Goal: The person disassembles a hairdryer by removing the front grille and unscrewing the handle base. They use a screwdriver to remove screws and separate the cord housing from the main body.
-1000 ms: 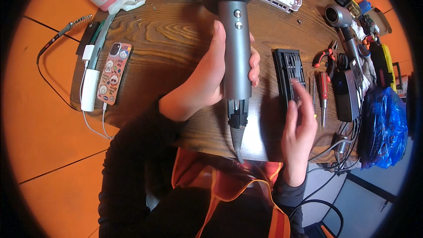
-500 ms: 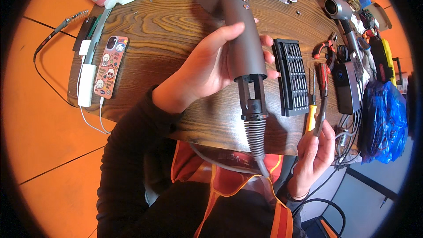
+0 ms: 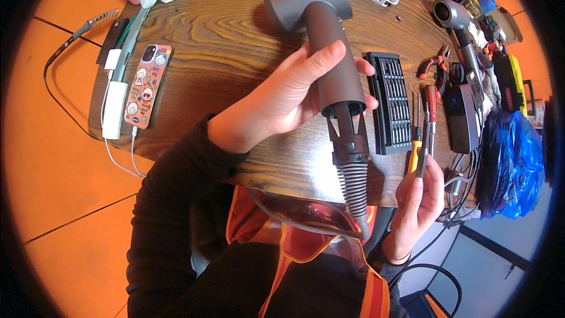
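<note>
My left hand (image 3: 279, 97) is wrapped round the handle of a dark grey hair dryer (image 3: 336, 79), its thumb along the front. The dryer's head points up and left. From the open lower end of the handle sticks a black inner frame (image 3: 351, 141). Below it come a ribbed cord sleeve (image 3: 353, 182) and the cord, which bends over my lap. At the table's near right edge, my right hand (image 3: 416, 200) pinches a narrow dark strip-like piece (image 3: 422, 162); its exact kind is unclear. Beside that piece lie a yellow-handled screwdriver (image 3: 415, 152) and a red-handled screwdriver (image 3: 431, 97).
A black bit case (image 3: 391, 103) lies right of the dryer. Beyond it are red-handled pliers (image 3: 434, 68), a second hair dryer (image 3: 462, 32), a dark box (image 3: 463, 118) and a blue plastic bag (image 3: 512, 165). A phone (image 3: 147, 85) with a cable lies at left.
The hair dryer has tilted and shifted slightly right and down, bringing its whole head into view and the handle's open rim toward me. My right hand has moved slightly, still pinching the dark piece.
</note>
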Available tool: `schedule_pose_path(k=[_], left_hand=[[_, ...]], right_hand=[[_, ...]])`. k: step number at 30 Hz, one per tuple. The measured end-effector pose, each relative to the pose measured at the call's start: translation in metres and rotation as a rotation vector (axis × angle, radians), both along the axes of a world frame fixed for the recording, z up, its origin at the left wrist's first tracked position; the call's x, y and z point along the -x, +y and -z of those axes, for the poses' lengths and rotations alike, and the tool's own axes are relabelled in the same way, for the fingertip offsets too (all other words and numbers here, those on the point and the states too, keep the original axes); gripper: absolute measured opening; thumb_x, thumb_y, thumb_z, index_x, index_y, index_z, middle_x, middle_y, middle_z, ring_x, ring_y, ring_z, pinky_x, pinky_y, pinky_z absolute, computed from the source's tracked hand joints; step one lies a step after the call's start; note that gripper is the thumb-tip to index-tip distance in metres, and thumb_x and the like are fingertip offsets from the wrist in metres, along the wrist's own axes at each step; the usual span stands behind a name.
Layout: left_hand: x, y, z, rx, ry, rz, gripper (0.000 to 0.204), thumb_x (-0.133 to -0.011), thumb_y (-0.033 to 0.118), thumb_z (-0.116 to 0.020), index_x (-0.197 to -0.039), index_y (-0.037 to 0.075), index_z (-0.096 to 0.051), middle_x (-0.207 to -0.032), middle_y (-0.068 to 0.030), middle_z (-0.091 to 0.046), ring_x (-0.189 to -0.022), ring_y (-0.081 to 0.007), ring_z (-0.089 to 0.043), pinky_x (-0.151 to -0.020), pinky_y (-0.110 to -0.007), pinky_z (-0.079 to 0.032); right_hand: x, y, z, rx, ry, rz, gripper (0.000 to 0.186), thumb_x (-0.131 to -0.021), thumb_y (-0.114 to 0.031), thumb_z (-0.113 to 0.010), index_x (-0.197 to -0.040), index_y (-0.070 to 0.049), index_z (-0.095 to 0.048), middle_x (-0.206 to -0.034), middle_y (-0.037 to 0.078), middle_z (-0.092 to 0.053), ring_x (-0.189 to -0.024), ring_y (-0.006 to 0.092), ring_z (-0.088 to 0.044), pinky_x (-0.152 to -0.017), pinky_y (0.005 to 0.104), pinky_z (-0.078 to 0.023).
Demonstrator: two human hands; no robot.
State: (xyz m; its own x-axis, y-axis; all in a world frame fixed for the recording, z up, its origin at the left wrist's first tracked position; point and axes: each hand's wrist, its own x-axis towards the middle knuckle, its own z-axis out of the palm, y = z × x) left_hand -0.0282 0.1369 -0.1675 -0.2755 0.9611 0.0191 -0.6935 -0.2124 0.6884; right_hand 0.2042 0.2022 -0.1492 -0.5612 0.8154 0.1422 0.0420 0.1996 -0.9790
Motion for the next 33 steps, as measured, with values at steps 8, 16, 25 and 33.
schedule_pose_path(k=[8, 16, 25, 33], left_hand=[[0.000, 0.007, 0.008, 0.159, 0.255, -0.295, 0.050, -0.088, 0.037, -0.057, -0.119, 0.009, -0.031, -0.087, -0.0103, -0.054, -0.075, -0.0175, -0.059, -0.061, -0.038, -0.056], [-0.005, 0.013, 0.012, 0.215, 0.307, -0.471, 0.045, -0.088, 0.034, -0.059, -0.119, 0.009, -0.038, -0.082, -0.0054, -0.054, -0.072, -0.0108, -0.056, -0.057, -0.025, -0.049], [-0.007, 0.012, 0.017, 0.209, 0.246, -0.415, 0.038, -0.092, 0.028, -0.051, -0.121, 0.007, -0.037, -0.090, -0.0082, -0.054, -0.079, -0.0163, -0.060, -0.070, -0.033, -0.055], [-0.004, -0.001, 0.010, 0.054, -0.028, -0.150, 0.051, -0.090, 0.013, -0.040, -0.138, 0.011, -0.022, -0.102, -0.0127, -0.052, -0.090, -0.0264, -0.061, -0.078, -0.041, -0.053]], right_hand=[[-0.008, 0.002, -0.009, -0.134, -0.025, 0.093, 0.024, -0.086, 0.000, -0.052, -0.110, 0.002, -0.052, -0.082, 0.008, -0.058, -0.051, 0.0052, -0.044, -0.045, 0.0160, -0.030], [0.001, 0.013, -0.005, -0.044, 0.193, -0.173, 0.039, -0.076, 0.005, -0.060, -0.112, 0.001, -0.045, -0.087, 0.015, -0.057, -0.079, 0.0199, -0.057, -0.069, 0.0278, -0.047], [0.024, 0.005, 0.008, -0.335, 0.390, -0.073, 0.029, -0.090, -0.037, -0.054, -0.098, -0.010, -0.050, -0.071, 0.004, -0.052, -0.055, 0.0123, -0.047, -0.054, 0.0286, -0.042], [0.034, 0.003, 0.011, -0.033, 0.420, -0.003, 0.033, -0.090, -0.044, -0.050, -0.092, -0.011, -0.044, -0.064, 0.006, -0.053, -0.051, 0.0161, -0.054, -0.079, 0.0447, -0.050]])
